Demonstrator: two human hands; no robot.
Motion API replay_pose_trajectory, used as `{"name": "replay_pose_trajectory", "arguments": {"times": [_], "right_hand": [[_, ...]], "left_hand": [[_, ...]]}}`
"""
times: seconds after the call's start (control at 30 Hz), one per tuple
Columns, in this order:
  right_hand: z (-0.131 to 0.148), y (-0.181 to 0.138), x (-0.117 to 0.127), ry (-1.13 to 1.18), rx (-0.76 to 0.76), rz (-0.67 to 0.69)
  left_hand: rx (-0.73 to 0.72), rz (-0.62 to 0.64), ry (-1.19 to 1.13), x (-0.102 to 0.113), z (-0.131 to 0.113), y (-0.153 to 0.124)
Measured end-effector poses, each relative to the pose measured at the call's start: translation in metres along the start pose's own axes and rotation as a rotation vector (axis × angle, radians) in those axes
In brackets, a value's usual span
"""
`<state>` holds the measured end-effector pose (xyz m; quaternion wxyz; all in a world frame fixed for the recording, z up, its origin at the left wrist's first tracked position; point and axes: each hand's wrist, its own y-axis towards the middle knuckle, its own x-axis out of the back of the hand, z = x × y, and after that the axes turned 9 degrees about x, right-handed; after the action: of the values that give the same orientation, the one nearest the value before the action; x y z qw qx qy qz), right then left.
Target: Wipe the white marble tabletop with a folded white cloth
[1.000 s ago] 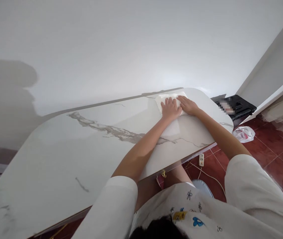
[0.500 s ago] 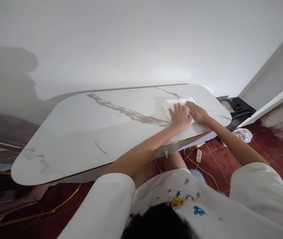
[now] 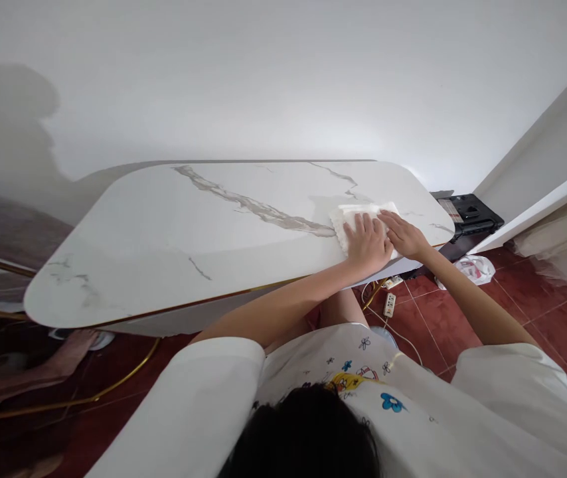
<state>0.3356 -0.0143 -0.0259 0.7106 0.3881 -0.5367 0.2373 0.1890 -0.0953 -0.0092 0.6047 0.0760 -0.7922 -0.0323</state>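
Observation:
A folded white cloth [image 3: 346, 216] with a scalloped edge lies flat near the right end of a white marble-patterned tabletop [image 3: 164, 232]. My left hand [image 3: 367, 245] presses on the cloth from above, its fingers stretched out and a little apart. Beside it, my right hand [image 3: 405, 236] rests palm down, fingers extended over the cloth's right side and touching the left hand. Both hands partly cover the cloth. They are close to the table's front edge.
A white wall stands behind the table. At its right are a black case-like object [image 3: 477, 212], a white plastic bag [image 3: 475, 269] and a power strip [image 3: 389, 305] with cables on the red tiled floor [image 3: 433, 318]. Another person's foot [image 3: 77, 348] shows at lower left.
Both hands and the cloth have slid slightly toward the table's front edge and a little right. The camera view has shifted, and the table appears higher in the picture.

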Motion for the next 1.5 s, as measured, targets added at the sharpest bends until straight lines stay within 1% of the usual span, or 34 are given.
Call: {"name": "replay_pose_trajectory", "arguments": {"times": [0.1, 0.2, 0.3, 0.4, 0.5, 0.67, 0.9, 1.03, 1.23, 1.5], "right_hand": [[-0.010, -0.008, 0.006, 0.008, -0.026, 0.003], [-0.025, -0.011, 0.009, 0.009, -0.039, -0.009], [-0.039, -0.005, 0.010, 0.000, -0.055, -0.018], [-0.049, 0.009, 0.008, -0.010, -0.105, -0.012], [-0.057, 0.028, 0.005, -0.009, -0.141, -0.007], [-0.073, 0.063, -0.002, -0.009, -0.145, 0.002], [-0.087, 0.111, -0.012, -0.048, -0.212, 0.055], [-0.094, 0.134, -0.016, -0.046, -0.209, 0.081], [-0.107, 0.163, -0.025, -0.006, -0.198, 0.060], [-0.126, 0.193, -0.032, 0.036, -0.194, 0.071]], "left_hand": [[-0.023, 0.004, -0.026, -0.005, -0.011, 0.006], [-0.043, -0.004, -0.056, -0.009, -0.022, 0.017], [-0.043, -0.010, -0.074, -0.012, -0.028, 0.034], [-0.040, -0.016, -0.072, -0.013, -0.026, 0.052], [-0.031, -0.009, -0.073, -0.013, -0.019, 0.072], [0.000, -0.017, -0.077, -0.014, -0.004, 0.107], [0.023, -0.029, -0.070, -0.018, 0.019, 0.153], [0.035, -0.016, -0.056, -0.017, 0.030, 0.172], [0.039, -0.020, -0.047, -0.018, 0.046, 0.201], [0.065, -0.034, -0.024, -0.020, 0.056, 0.231]]}}
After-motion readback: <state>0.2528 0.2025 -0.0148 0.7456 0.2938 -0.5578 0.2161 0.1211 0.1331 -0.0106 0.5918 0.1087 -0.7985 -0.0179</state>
